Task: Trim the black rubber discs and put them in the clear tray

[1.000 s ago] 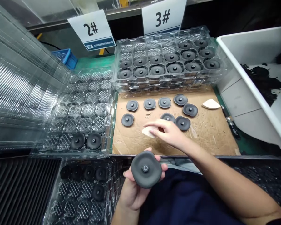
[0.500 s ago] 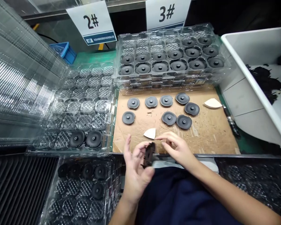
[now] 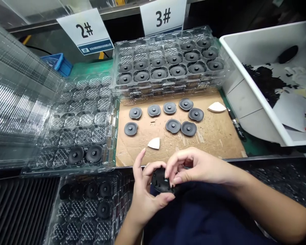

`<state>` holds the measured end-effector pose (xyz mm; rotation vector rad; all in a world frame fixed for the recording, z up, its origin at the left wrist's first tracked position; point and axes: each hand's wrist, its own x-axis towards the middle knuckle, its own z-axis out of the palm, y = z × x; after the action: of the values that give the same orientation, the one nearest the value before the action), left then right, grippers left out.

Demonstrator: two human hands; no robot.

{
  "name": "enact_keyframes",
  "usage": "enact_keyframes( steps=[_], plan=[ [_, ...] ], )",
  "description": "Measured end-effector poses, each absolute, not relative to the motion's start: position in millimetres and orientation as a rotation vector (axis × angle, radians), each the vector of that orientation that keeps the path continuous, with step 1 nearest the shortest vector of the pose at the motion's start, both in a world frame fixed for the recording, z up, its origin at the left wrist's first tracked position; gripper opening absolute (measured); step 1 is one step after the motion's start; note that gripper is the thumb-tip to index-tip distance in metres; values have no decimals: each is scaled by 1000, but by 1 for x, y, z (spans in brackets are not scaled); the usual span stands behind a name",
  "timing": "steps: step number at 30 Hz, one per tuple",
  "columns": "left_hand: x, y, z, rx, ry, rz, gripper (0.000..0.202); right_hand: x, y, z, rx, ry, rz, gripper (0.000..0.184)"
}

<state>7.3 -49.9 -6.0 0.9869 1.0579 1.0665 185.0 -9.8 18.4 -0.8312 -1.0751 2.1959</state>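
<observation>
Both hands hold one dark rubber disc [image 3: 161,181] above the lap. The left hand [image 3: 145,195] cradles it in a loose grip, while the right hand [image 3: 196,168] pinches its rim. Seven more discs lie on the cardboard sheet [image 3: 219,136] beyond.

We are drawing our right hand [image 3: 193,168] back from the white wedge [image 3: 153,143] onto the black rubber disc [image 3: 161,180], which our left hand [image 3: 145,195] is tilting away from flat.

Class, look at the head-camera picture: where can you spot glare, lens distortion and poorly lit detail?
Head view: bright glare streaks run across the stacked clear trays at left. Head view: the white bin has a slightly bowed rim near the right edge, a wide-lens distortion. Head view: the black disc between left hand and right hand is dim, its detail lost against dark clothing.
</observation>
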Motion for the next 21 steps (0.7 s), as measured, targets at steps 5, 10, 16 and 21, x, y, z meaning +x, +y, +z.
enact_keyframes(
  steps=[5,10,16,21],
  plan=[
    [5,-47,-2,1034,903,837,93,192,-18,18,-804,-1084,2161,5],
    [8,-46,-5,1171,906,763,94,199,-44,3,-884,-831,2122,16],
    [28,-49,-6,1155,947,746,93,212,-79,-5,-1050,-761,1804,18],
    [50,-47,-7,1194,938,622,79,232,-98,0,-1307,-1375,1204,27]
  ],
)
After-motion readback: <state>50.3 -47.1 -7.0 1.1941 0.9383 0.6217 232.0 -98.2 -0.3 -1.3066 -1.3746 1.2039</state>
